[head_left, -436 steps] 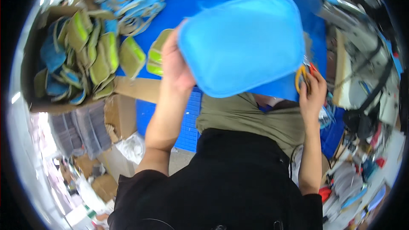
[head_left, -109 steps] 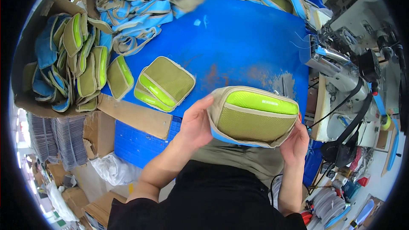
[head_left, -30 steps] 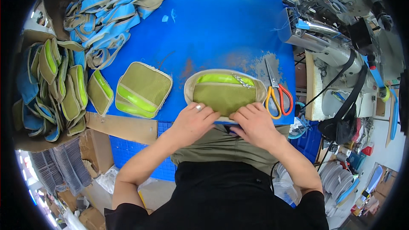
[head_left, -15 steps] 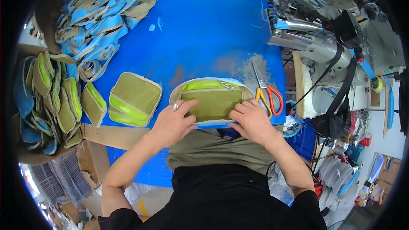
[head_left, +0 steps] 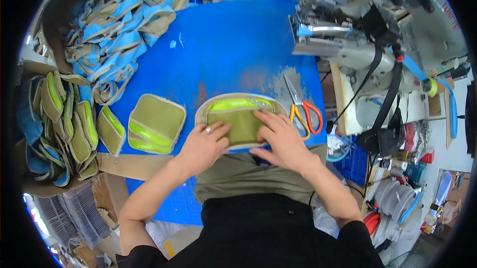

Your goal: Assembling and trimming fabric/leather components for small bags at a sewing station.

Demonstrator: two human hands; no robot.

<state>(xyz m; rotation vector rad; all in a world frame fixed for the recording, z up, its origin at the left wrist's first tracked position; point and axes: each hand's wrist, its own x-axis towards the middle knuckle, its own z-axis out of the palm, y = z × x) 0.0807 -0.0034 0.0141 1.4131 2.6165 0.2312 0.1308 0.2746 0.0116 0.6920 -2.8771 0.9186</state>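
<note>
An olive mesh pouch (head_left: 238, 128) with a beige rim and a lime-green strip along its top lies at the table's front edge. My left hand (head_left: 206, 143) grips its lower left side, fingertips on the mesh and thumb at the near edge. On the right part of the mesh rest the fingers of my right hand (head_left: 284, 139), its thumb stretched apart below the near edge. Scissors (head_left: 301, 106) with one orange and one red handle lie just right of the pouch, blades pointing away. Left of it are stacked olive panels (head_left: 158, 116) with lime strips.
A carton at the left holds several olive pouch panels (head_left: 79, 129). Blue-and-beige fabric strips (head_left: 117, 32) are heaped at the far left of the blue table (head_left: 228, 44). A sewing machine (head_left: 343, 34) stands at the right, with a small blue basket (head_left: 340, 149) below it.
My right hand's fingers have shifted up and inward over the mesh, and its thumb has spread out. The pouch's near blue edge no longer shows. The whole view has shifted slightly.
</note>
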